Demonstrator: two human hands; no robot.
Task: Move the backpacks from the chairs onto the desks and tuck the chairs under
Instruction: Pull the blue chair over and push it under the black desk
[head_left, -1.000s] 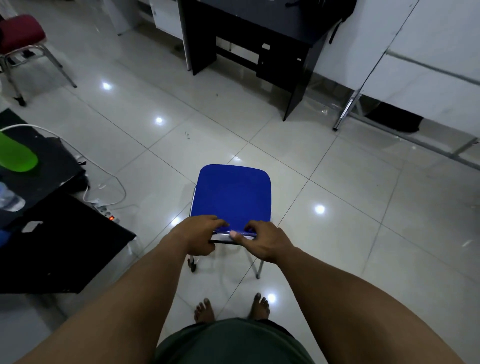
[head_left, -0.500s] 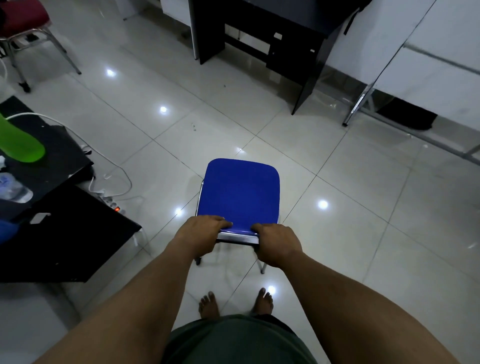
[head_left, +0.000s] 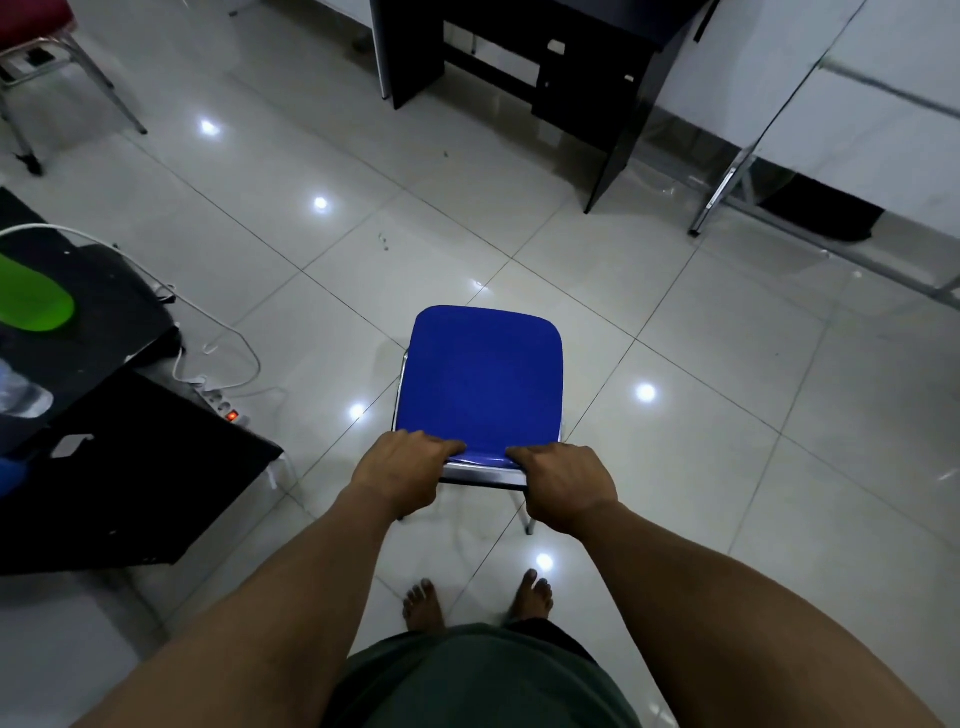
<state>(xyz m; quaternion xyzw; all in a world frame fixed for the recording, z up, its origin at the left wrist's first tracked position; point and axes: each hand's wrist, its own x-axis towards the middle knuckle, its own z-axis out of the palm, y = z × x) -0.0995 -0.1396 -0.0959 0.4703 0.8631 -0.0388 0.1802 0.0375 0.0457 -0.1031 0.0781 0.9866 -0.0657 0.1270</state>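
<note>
A blue padded chair (head_left: 483, 379) with a chrome frame stands on the tiled floor in front of me, its seat bare. My left hand (head_left: 402, 470) grips the left end of the chair's backrest top. My right hand (head_left: 561, 486) grips the right end of the same backrest. A black desk (head_left: 613, 83) stands ahead at the top of the view, with open legroom beneath it. Only a dark strap hangs at the desk's right edge; no backpack shows clearly.
A low black table (head_left: 130, 467) with a green object (head_left: 31, 301) sits at left, with a white power strip (head_left: 221, 405) and cable on the floor beside it. A red chair (head_left: 36, 31) stands top left. A white table's metal legs (head_left: 722, 192) are at right.
The chair and both hands have advanced toward the black desk, which now appears closer. My right hand has shifted from a loose touch to a full grip on the backrest.
</note>
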